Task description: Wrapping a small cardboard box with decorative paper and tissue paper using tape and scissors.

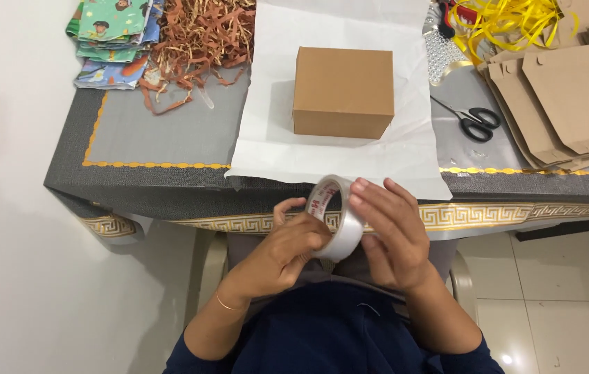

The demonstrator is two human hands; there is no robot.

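Left hand: left hand (291, 242) curls its fingers (311, 239) against the near side of a roll of clear tape (339, 215), thumb up beside the roll's rim; the fingers are bent close, pressed on the roll rather than spread.
Right hand: right hand (391, 235) grasps the same roll from the other side, its fingers (370, 194) laid over the top of the roll, thumb below.
Tape: the roll is held in the air between both hands, just in front of the table's near edge, above the person's lap, tilted so its hollow core faces up and left.
Edges: the table (163, 138) ends in a dark border with a gold patterned band; a sheet of white paper (266, 145) hangs slightly over that near edge, right beside the hands.
Open room: a bare grey stretch lies left of the paper; the space between paper edge and hands is narrow.
Surface: from left, printed cloth pieces (111, 34), shredded brown paper (201, 34), a closed brown box (343, 90) on the white paper, scissors (474, 121), flat cardboard pieces (564, 97), yellow ribbon (505, 21) at the back.
Room: pale wall to the left, light floor tiles (557, 312) to the right.
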